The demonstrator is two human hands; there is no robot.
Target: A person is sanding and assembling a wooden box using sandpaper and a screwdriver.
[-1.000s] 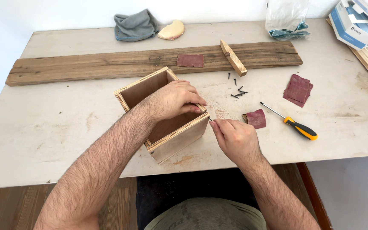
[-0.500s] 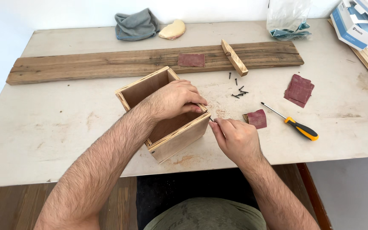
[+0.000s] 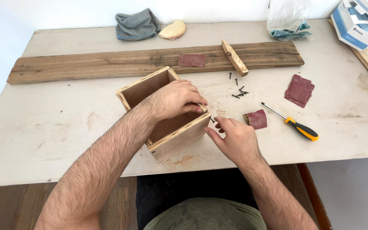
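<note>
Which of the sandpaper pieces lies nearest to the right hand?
The single reddish sandpaper piece beside the right hand, just left of the screwdriver. The others lie farther: one on the long plank, a stack at right.

A worn pale table (image 3: 43,140) stands against a white wall (image 3: 64,12) over brown wooden floorboards (image 3: 5,208).

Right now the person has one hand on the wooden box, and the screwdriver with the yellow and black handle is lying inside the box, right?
Not quite. The left hand does rest on the wooden box, but the screwdriver with the yellow and black handle is not inside it. It lies on the table, to the right of the box, past the right hand. The head view shows this.
</note>
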